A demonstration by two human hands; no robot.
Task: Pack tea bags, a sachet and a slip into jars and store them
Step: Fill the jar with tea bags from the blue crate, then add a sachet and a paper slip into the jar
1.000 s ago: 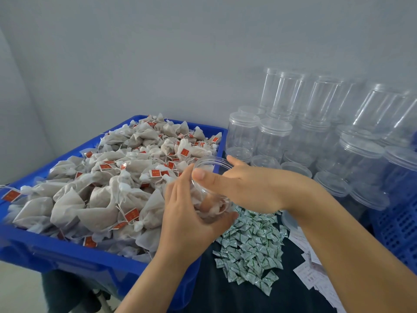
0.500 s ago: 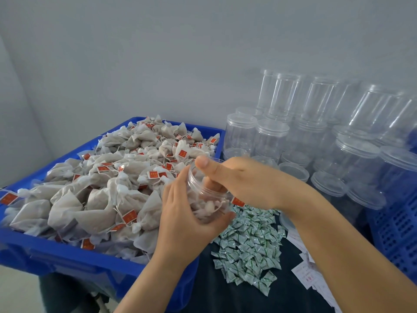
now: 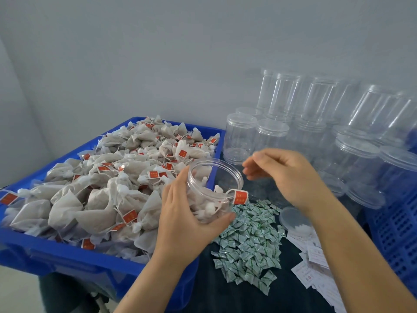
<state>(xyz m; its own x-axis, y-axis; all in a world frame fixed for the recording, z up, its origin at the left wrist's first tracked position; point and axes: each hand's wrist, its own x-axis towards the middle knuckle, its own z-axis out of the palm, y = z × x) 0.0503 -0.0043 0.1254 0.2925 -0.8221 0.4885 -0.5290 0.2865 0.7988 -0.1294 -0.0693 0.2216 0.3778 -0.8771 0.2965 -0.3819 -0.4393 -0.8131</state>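
Note:
My left hand (image 3: 187,220) grips a clear open jar (image 3: 216,177), tilted with its mouth up and to the right. Tea bags lie inside it, and one red tag (image 3: 240,197) hangs over its rim. My right hand (image 3: 286,175) hovers just right of the jar mouth, fingers loosely curled and holding nothing. A blue crate (image 3: 67,254) heaped with grey tea bags (image 3: 101,188) fills the left. Green-and-white sachets (image 3: 250,240) lie in a pile on the dark cloth below the jar. White slips (image 3: 316,265) lie under my right forearm.
Many clear lidded jars (image 3: 270,141) stand stacked at the right and back against the grey wall. A loose clear lid (image 3: 293,219) rests by the slips. A blue lattice crate (image 3: 397,233) stands at the far right edge.
My right hand has drawn out of the jar and moved up and to the right, leaving tea bags inside with a red tag over the rim. The left hand still holds the jar.

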